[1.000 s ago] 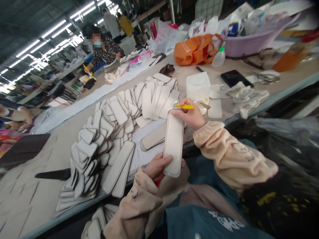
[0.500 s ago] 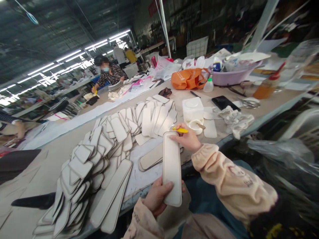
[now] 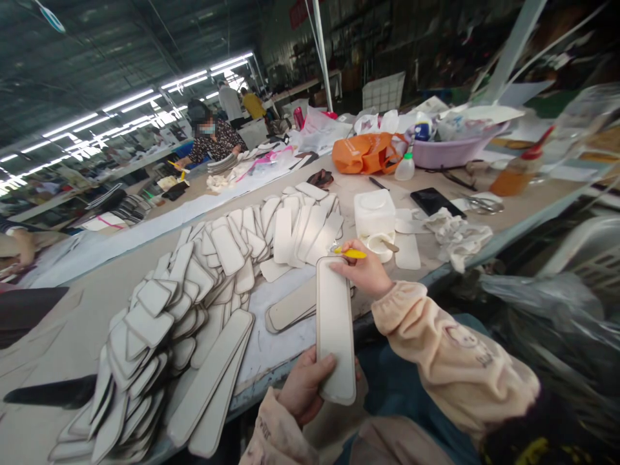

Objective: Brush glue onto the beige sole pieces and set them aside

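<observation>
My left hand is closed on the lower end of a long, white, round-cornered panel with a dark edge line, its thumb lying on the face. At the panel's top end my right hand pinches a small yellow-handled tool, with fingers also against the panel. The tool's pale tip points left and is too small to make out. Similar panels lie on white paper just left of the held one. A large heap of white panels spreads further left.
A white tub and a small cup with a stick stand beyond my right hand. Further right are a phone, a crumpled cloth and a bottle of amber liquid. A co-worker sits across the table.
My view has shifted slightly, so the heap appears a little further left. Both hands keep their hold on the panel and tool, nearly unmoved. The co-worker's posture has changed slightly.
</observation>
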Demonstrator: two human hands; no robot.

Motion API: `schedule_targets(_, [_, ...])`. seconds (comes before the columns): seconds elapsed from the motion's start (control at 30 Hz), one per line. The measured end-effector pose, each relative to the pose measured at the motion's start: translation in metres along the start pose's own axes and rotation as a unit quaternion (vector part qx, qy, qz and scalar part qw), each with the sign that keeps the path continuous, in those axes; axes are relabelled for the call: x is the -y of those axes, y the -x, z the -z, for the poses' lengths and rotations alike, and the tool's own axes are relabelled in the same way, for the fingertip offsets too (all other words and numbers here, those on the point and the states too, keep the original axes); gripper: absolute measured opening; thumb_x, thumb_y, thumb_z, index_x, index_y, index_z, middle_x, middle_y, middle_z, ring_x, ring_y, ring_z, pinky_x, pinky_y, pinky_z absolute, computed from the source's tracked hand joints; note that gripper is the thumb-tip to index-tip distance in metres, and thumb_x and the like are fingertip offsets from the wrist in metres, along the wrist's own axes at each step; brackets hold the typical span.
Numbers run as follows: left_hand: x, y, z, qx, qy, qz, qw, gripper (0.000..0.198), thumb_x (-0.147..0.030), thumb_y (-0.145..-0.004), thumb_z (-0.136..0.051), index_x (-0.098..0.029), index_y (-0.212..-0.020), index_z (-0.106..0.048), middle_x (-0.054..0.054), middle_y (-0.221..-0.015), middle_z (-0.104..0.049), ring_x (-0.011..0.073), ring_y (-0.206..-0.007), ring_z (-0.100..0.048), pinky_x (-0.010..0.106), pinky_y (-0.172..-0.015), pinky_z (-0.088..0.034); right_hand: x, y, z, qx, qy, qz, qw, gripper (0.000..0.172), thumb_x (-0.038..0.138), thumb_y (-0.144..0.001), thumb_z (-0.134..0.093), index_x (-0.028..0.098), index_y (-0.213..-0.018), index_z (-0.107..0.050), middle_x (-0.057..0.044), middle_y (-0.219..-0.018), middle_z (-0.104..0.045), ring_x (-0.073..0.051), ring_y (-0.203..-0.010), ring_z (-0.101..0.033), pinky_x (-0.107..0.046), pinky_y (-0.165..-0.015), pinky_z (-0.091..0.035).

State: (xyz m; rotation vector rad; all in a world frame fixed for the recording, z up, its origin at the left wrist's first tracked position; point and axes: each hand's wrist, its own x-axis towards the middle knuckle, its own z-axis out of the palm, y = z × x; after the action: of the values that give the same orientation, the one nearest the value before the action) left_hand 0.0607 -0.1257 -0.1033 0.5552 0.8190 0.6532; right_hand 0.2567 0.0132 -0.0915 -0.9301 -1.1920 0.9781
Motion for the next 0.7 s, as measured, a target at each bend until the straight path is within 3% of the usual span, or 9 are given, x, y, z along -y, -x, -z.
schedule_targets(0.2, [0.003, -0.001, 0.001, 0.010, 0.003, 0.003, 1.000, 0.040, -0.037, -0.076, -0.072, -0.008, -0.103, -0.065, 0.016, -0.087, -0.072, 0.0260, -0.076, -0.070, 0.030, -0.063, -0.053, -0.004, 0.001, 0.002, 0.005, 0.024, -0.003, 1.000, 0.039, 0.034, -0.068, -0.077, 0.024, -0.090, -0.046, 0.006, -0.072, -0.043, -0.010, -0.058, -0.041, -0.024, -0.053, -0.034])
schedule_targets(0.47, [-0.006, 0.003, -0.004, 0.023, 0.028, 0.022, 0.999, 0.042, -0.036, -0.076, -0.072, -0.008, -0.108, -0.064, 0.016, -0.091, -0.072, 0.0293, -0.084, -0.069, 0.037, -0.075, -0.054, -0.004, 0.000, 0.003, 0.019, -0.028, -0.011, 0.999, 0.046, 0.038, -0.064, -0.081, 0.024, -0.089, -0.045, 0.005, -0.074, -0.044, -0.011, -0.060, -0.043, -0.024, -0.053, -0.035])
schedule_targets(0.6, [-0.011, 0.004, -0.006, 0.007, 0.040, 0.036, 0.999, 0.048, -0.045, -0.081, -0.063, -0.005, -0.108, -0.065, 0.019, -0.100, -0.070, 0.0308, -0.091, -0.068, 0.041, -0.082, -0.053, -0.004, 0.001, 0.001, 0.018, -0.021, -0.018, 0.999, 0.046, 0.039, -0.064, -0.081, 0.024, -0.089, -0.046, 0.005, -0.074, -0.045, -0.011, -0.060, -0.044, -0.024, -0.053, -0.035])
schedule_targets(0.7, [-0.010, 0.001, -0.006, -0.012, 0.012, 0.028, 0.999, 0.044, -0.041, -0.079, -0.067, -0.006, -0.107, -0.064, 0.017, -0.093, -0.071, 0.0284, -0.083, -0.069, 0.039, -0.078, -0.054, -0.003, 0.001, 0.001, 0.015, -0.010, -0.015, 1.000, 0.045, 0.039, -0.064, -0.081, 0.024, -0.089, -0.046, 0.005, -0.074, -0.045, -0.011, -0.060, -0.043, -0.024, -0.054, -0.036])
